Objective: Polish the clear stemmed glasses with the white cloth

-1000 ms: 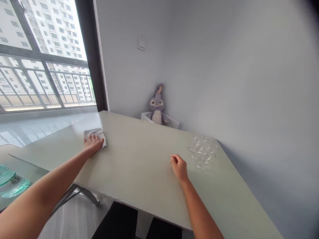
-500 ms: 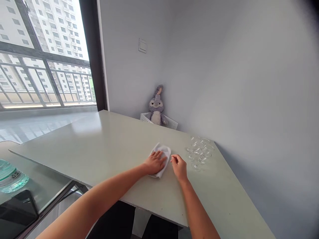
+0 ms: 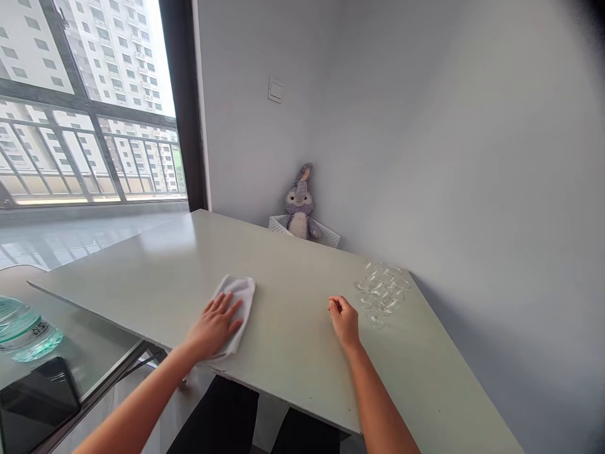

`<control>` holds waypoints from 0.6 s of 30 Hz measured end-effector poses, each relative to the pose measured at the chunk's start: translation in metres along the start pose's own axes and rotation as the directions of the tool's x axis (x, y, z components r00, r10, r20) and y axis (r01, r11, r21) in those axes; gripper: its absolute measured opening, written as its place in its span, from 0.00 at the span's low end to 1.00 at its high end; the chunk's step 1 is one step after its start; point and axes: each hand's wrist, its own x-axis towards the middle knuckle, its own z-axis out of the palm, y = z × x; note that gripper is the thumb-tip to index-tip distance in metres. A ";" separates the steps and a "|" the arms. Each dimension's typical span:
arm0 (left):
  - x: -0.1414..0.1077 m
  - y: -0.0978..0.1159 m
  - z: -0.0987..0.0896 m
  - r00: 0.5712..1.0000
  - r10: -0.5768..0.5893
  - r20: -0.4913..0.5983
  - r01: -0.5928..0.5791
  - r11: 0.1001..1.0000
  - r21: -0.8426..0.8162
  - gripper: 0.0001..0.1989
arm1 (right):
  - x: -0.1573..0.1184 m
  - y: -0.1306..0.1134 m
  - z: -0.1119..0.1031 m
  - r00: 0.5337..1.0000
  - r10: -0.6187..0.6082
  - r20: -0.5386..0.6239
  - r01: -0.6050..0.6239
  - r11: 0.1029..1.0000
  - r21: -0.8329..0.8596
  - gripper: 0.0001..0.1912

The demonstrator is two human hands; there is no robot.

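My left hand (image 3: 215,330) lies flat with its fingers spread, pressing on a folded white cloth (image 3: 244,292) on the pale tabletop (image 3: 288,340). The cloth sticks out beyond the fingertips and along the hand's right side; the palm hides the rest. To the right, my right hand (image 3: 344,320) rests on the tabletop in a loose fist, and nothing shows in it. Just beyond that fist stands a cluster of several clear stemmed glasses (image 3: 382,289), near the table's far right edge. A small gap separates the hand from the glasses.
On a lower surface at the left are a large water bottle (image 3: 28,331) and a black phone (image 3: 40,400). Behind the table, a grey plush rabbit (image 3: 299,208) sits in a white perforated basket (image 3: 328,237). Walls border the far and right sides.
My left hand has slid the cloth to the left and slightly nearer me across the tabletop. The right hand stays in its fist in about the same place.
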 end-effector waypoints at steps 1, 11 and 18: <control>0.002 -0.023 -0.004 0.995 -0.098 0.002 0.097 0.994 0.043 0.28 | 0.000 -0.001 0.000 1.000 -0.004 -0.003 0.004 1.000 0.005 0.13; 0.049 -0.039 -0.019 0.988 -0.128 0.091 0.117 0.986 0.118 0.27 | 0.002 -0.004 0.004 0.998 -0.054 -0.014 0.055 0.998 0.014 0.14; 0.079 0.075 0.000 0.883 0.437 0.172 -0.404 0.893 -0.196 0.26 | 0.004 -0.002 0.002 0.997 -0.041 -0.066 0.043 0.999 0.028 0.14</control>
